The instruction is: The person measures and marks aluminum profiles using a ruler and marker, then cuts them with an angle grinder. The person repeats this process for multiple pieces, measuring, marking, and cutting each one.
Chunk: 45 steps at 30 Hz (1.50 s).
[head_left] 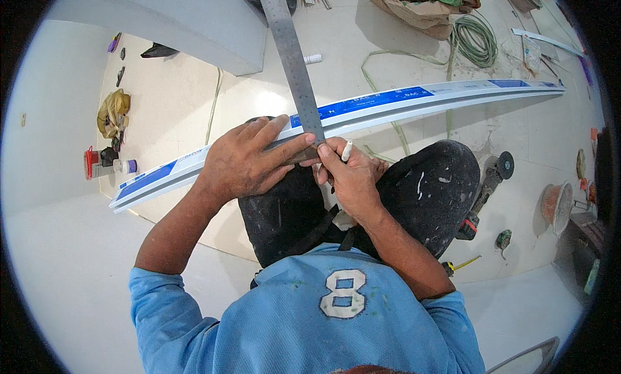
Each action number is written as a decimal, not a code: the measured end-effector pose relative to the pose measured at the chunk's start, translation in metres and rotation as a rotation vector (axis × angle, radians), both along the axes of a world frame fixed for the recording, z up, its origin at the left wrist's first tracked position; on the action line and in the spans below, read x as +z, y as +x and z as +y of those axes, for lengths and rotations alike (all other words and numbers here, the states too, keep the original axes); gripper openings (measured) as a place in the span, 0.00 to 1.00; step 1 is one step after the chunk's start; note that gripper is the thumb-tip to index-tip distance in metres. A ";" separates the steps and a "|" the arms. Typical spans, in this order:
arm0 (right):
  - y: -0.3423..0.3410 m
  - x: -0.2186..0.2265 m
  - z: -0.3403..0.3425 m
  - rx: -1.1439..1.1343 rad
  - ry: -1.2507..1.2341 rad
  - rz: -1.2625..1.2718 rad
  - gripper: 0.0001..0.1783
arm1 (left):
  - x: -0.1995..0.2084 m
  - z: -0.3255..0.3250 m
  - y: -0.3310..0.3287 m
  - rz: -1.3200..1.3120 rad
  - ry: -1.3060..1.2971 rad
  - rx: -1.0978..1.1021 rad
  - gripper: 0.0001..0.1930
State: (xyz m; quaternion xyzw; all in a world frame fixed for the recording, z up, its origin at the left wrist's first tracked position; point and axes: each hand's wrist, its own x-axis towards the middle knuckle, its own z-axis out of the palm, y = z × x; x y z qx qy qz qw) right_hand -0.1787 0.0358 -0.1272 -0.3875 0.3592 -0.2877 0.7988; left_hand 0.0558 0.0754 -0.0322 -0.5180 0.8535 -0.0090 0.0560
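Across my knees lies a long white trim strip (381, 115) with blue printed film and a grooved near edge. A grey metal square (292, 54) stands across it, its long blade pointing away from me. My left hand (249, 155) lies over the strip, gripping it, with its index finger against the blade's near end. On the other side, my right hand (354, 180) closes on that same end, thumb on top. A slim white stick, perhaps a marker (347, 150), pokes up between its fingers. The square's near part is mostly hidden by both hands.
To the right lie an angle grinder (495, 180), a tape measure (462, 264) and a bucket (556, 206). Coiled green hose (475, 41) and a paper sack (420, 5) are at the far right. A white column (174, 25) rises ahead; a yellowish bag (114, 113) lies left.
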 end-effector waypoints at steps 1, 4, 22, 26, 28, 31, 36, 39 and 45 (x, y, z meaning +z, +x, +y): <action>0.001 -0.002 0.001 -0.018 0.016 -0.014 0.17 | 0.001 0.000 -0.001 -0.005 0.006 0.005 0.45; 0.001 -0.005 0.001 -0.004 0.004 -0.007 0.16 | 0.003 -0.002 -0.001 0.011 -0.021 -0.026 0.46; 0.001 -0.003 0.000 -0.015 -0.023 0.001 0.18 | 0.003 -0.004 -0.002 0.016 -0.029 -0.042 0.46; -0.008 -0.006 0.000 -0.049 -0.205 0.159 0.18 | 0.005 -0.005 -0.001 0.007 -0.023 -0.043 0.48; -0.020 -0.001 0.005 -0.176 -0.574 0.358 0.17 | 0.005 -0.004 -0.001 0.008 -0.013 -0.040 0.49; -0.054 0.016 0.006 -0.280 -0.883 0.318 0.13 | 0.004 0.000 0.001 -0.013 0.008 0.000 0.46; -0.056 0.040 -0.001 -0.366 -1.181 0.298 0.17 | 0.002 0.001 0.000 -0.005 0.021 0.016 0.45; -0.046 0.028 -0.006 -0.358 -1.205 0.321 0.24 | 0.003 -0.002 0.000 0.007 0.018 0.009 0.45; -0.043 0.027 -0.005 -0.292 -1.196 0.302 0.22 | 0.002 -0.002 0.000 0.005 -0.007 -0.005 0.44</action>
